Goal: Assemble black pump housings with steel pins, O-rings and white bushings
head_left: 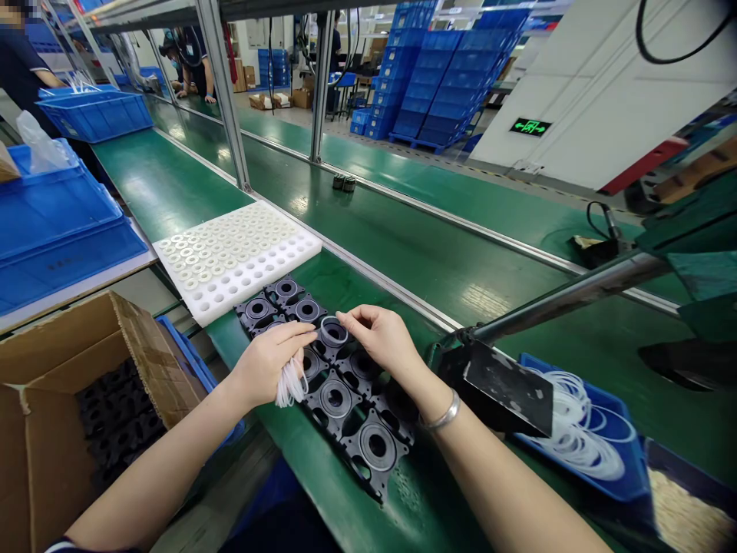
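My left hand (268,362) is closed around a bunch of thin white rings (292,382), with its fingertips reaching toward one of the black housings. My right hand (385,335) pinches the edge of a single thin ring (334,342), which sits tilted over a round opening. Beneath both hands, black plastic housings (337,398) with circular centres lie in two rows on the green surface. Several of these openings show a pale ring outline. My right forearm and hand partly cover the housings on the right side.
A white foam tray (208,313) of small pale rings lies beyond the housings. At left stands a cardboard box (57,422) of black parts, near blue bins (57,207). A blue bin (619,484) of white rings sits right, behind a black block (507,384). Metal posts (222,92) rise ahead.
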Demonstrator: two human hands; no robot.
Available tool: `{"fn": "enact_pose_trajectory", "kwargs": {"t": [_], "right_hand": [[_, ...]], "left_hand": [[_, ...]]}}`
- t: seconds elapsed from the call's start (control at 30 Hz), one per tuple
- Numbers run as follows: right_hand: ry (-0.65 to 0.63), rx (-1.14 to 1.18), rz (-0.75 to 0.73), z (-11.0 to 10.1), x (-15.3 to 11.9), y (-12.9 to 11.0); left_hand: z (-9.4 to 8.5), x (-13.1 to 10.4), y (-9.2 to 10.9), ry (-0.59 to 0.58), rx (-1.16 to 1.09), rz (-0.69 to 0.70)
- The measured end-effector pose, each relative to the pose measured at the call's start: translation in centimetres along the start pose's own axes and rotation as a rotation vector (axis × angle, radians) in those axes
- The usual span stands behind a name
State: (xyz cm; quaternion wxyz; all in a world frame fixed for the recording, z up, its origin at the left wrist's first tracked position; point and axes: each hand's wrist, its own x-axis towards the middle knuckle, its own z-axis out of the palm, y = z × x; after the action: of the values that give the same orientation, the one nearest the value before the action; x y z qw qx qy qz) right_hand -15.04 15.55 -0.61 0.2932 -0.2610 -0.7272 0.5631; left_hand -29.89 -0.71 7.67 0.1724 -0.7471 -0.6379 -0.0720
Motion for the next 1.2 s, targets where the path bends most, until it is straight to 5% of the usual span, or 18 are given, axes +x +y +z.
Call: {"fn": "enact_pose_trajectory", "kwargs": {"t": [0.17,0.33,0.47,0.67,0.87,1.03,1.2], "right_hand": [[-0.011,-0.221,-0.038,0.5,-0.1,0.8],[0.019,-0.312,-0.087,1.0,0.0,1.2],[0.025,-0.350,-0.129,1.0,0.0,1.1],[-0.139,-0.769,-0.578,-0.4,-0.7,1.1],[-0.195,-0.992,-0.719,-2.7,-1.3,0.2],[-0.332,-1.038,-0.806,-3.6,-1.6,-0.2],[-0.275,-0.791,-0.760,-3.0,-2.2,0.6]], "left_hand": [[0.1,0.1,-0.1,-0.010,0.097,0.005],[0.5,0.6,0.2,-0.225,0.119,0.226],[0.6,0.8,0.3,-0.338,0.161,0.264],[0.7,0.9,0.3,-0.475,0.107,0.190],[0.3,1.2,1.0,-0.543,0.047,0.124],[0.6,1.0,1.4,-0.514,0.063,0.112],[0.8,1.1,1.7,-0.512,0.075,0.098]]}}
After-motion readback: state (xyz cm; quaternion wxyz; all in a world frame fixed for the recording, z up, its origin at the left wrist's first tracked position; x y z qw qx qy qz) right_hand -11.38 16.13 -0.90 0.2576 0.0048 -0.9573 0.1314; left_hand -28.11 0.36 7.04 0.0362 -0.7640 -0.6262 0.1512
